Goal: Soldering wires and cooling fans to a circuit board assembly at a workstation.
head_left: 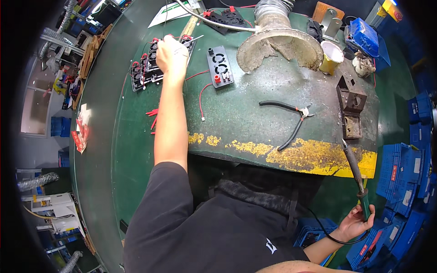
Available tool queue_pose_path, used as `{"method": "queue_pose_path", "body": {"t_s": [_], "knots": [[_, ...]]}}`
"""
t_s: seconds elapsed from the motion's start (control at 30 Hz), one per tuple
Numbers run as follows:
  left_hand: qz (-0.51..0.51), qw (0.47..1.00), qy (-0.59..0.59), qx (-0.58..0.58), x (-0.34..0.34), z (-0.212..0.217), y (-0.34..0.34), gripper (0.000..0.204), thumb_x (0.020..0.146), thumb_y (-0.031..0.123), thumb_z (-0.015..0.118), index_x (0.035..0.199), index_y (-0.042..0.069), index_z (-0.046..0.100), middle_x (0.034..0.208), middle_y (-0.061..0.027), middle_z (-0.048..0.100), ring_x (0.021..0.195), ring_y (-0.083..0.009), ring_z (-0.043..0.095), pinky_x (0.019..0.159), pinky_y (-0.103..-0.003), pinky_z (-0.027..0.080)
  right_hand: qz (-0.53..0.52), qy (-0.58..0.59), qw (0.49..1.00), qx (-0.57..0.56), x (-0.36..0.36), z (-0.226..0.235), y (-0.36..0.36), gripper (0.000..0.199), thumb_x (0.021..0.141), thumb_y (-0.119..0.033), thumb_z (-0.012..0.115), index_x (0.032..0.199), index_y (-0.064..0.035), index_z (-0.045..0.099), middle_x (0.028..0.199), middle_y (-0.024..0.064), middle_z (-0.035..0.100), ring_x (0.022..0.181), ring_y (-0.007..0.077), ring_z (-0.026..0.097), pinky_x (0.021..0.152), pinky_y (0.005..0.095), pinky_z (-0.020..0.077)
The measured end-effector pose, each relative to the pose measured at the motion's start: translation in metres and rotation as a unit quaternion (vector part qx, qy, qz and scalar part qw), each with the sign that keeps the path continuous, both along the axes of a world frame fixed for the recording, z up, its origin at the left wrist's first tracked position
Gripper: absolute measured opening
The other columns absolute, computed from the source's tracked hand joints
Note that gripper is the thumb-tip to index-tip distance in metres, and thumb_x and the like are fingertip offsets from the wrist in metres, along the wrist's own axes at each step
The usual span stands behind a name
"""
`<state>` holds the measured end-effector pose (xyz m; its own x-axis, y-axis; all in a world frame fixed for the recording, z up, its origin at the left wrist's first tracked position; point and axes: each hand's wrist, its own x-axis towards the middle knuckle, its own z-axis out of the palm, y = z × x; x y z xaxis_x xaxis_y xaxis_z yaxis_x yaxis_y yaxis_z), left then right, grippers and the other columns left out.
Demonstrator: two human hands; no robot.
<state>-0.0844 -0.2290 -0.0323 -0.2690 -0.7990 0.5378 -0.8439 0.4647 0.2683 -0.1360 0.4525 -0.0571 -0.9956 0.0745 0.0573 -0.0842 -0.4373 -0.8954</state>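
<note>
My right hand (357, 224), low at the right, is closed on the green handle of a soldering iron (353, 161), whose tip points up toward the table edge. My left arm stretches to the far left of the table. There my left hand (173, 54) is closed over a row of black fan units (144, 68) with red wires; what its fingers pinch is hidden. Right of that hand lies a black panel (220, 67) with two round fan openings and red and black terminals. A red wire (200, 100) with a white plug trails beside it.
Black-handled cutters (293, 119) lie spread mid-table. A rusty metal iron stand (351, 107) is at the right. Behind are a crusted fume hood (277, 43), a white pot (331, 57) and a blue container (363, 36). Blue bins (400, 173) line the right side.
</note>
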Motion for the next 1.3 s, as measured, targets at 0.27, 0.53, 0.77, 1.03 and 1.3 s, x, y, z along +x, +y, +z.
{"method": "queue_pose_path", "body": {"t_s": [0.27, 0.53, 0.77, 1.03, 1.3], "knots": [[-0.220, 0.904, 0.291, 0.225, 0.038, 0.011, 0.068, 0.057, 0.088, 0.030, 0.080, 0.129, -0.005, 0.061, 0.083, -0.0022, 0.067, 0.067, -0.0087, 0.056, 0.063, -0.025, 0.044, -0.048, -0.056, 0.997, -0.008, -0.010, 0.002, -0.013, 0.038, 0.103, -0.041, 0.050, 0.113, -0.0074, 0.067, 0.083, 0.0140, 0.071, 0.063, 0.0163, 0.066, 0.048, 0.0205, 0.0466], [-0.224, 0.945, -0.080, 0.226, 0.026, 0.011, 0.112, 0.064, 0.073, 0.049, 0.087, 0.106, -0.001, 0.064, 0.090, -0.0137, 0.066, 0.081, -0.0242, 0.064, 0.072, -0.036, 0.052, -0.018, -0.038, 0.999, 0.001, -0.016, -0.002, -0.010, 0.039, 0.104, -0.040, 0.050, 0.113, -0.0061, 0.066, 0.085, 0.0170, 0.071, 0.063, 0.0175, 0.065, 0.046, 0.0209, 0.0461], [-0.155, 0.962, -0.196, 0.112, -0.011, -0.007, 0.147, 0.080, 0.067, 0.055, 0.090, 0.110, -0.004, 0.058, 0.114, -0.0226, 0.054, 0.096, -0.0379, 0.068, 0.084, -0.042, 0.059, -0.049, -0.042, 0.998, -0.011, -0.009, -0.002, -0.005, 0.039, 0.104, -0.040, 0.050, 0.114, -0.0061, 0.065, 0.085, 0.0172, 0.071, 0.063, 0.0176, 0.066, 0.045, 0.0208, 0.0466], [-0.254, 0.856, 0.237, 0.383, 0.033, 0.022, 0.124, 0.032, 0.089, 0.026, 0.072, 0.098, -0.002, 0.058, 0.093, -0.0124, 0.066, 0.077, -0.0192, 0.068, 0.066, -0.036, 0.060, -0.049, -0.037, 0.998, -0.034, -0.005, -0.004, 0.014, 0.038, 0.104, -0.040, 0.050, 0.114, -0.0070, 0.066, 0.085, 0.0164, 0.071, 0.065, 0.0179, 0.067, 0.046, 0.0215, 0.0479], [-0.295, 0.627, 0.417, 0.589, 0.082, 0.032, 0.130, 0.026, 0.099, 0.021, 0.055, 0.112, -0.001, 0.055, 0.109, -0.0221, 0.072, 0.088, -0.0382, 0.076, 0.057, -0.034, 0.062, 0.007, -0.025, 0.999, -0.041, -0.018, -0.015, 0.018, 0.040, 0.104, -0.039, 0.051, 0.116, -0.0048, 0.068, 0.091, 0.0204, 0.072, 0.067, 0.0201, 0.068, 0.045, 0.0220, 0.0475]]}}
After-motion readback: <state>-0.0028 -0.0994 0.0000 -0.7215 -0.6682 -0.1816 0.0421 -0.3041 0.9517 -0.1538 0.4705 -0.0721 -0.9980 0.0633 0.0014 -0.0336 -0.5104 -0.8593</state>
